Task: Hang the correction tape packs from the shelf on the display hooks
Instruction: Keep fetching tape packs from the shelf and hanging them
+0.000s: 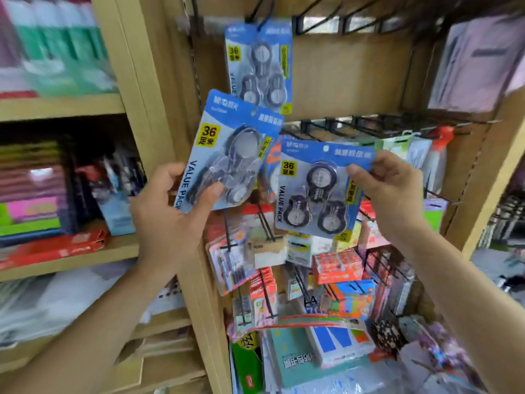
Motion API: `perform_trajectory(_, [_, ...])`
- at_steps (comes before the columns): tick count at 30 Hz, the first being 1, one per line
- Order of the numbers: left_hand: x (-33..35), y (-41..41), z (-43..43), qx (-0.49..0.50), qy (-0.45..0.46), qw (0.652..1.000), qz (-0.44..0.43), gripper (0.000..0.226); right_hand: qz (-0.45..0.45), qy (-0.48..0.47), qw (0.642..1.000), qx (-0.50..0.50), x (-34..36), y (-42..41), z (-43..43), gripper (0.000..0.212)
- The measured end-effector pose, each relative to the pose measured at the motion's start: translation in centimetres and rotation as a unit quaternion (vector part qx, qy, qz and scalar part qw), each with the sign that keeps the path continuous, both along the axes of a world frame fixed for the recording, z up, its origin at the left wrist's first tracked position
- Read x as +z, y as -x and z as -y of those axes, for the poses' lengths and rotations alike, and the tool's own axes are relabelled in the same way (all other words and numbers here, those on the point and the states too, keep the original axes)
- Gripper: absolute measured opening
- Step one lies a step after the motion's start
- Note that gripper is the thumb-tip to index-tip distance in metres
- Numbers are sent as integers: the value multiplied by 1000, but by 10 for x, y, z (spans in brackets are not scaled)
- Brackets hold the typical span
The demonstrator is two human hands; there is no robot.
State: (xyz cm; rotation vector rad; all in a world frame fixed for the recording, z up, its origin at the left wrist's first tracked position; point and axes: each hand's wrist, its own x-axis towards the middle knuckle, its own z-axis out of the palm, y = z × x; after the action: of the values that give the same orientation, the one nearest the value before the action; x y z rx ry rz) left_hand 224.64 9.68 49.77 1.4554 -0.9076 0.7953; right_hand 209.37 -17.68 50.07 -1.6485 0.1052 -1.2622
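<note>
One blue correction tape pack [259, 66] hangs on a black display hook [260, 15] at the top of the wooden panel. My left hand [167, 211] grips a second blue pack [227, 149] by its lower edge, tilted to the right, below the hanging one. My right hand [389, 191] pinches a third pack [315, 191] at its upper right corner, held upright in front of the lower hooks. Each pack shows three round black tape dispensers under clear plastic.
A row of bare black hooks [355, 21] runs along the top right. A lower hook rail [397, 122] carries other hanging stationery. More packets and boxes [338, 265] crowd the hooks below. Wooden shelves [62, 106] on the left hold stacked goods.
</note>
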Motion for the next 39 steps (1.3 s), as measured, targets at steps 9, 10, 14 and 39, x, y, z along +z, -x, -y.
perform_trajectory(9, [90, -39, 14, 3, 77, 995, 62, 26, 73, -35, 996, 25, 101, -36, 3, 24])
perform_trajectory(10, [100, -44, 17, 3, 88, 994, 62, 24, 71, -33, 997, 28, 111, -41, 2, 19])
perform_trajectory(14, [136, -61, 28, 28, 106, 990, 84, 33, 56, -24, 998, 21, 150, -60, 0, 15])
perform_trajectory(39, [151, -100, 47, 159, 127, 941, 272, 32, 36, -42, 997, 47, 198, -124, 11, 6])
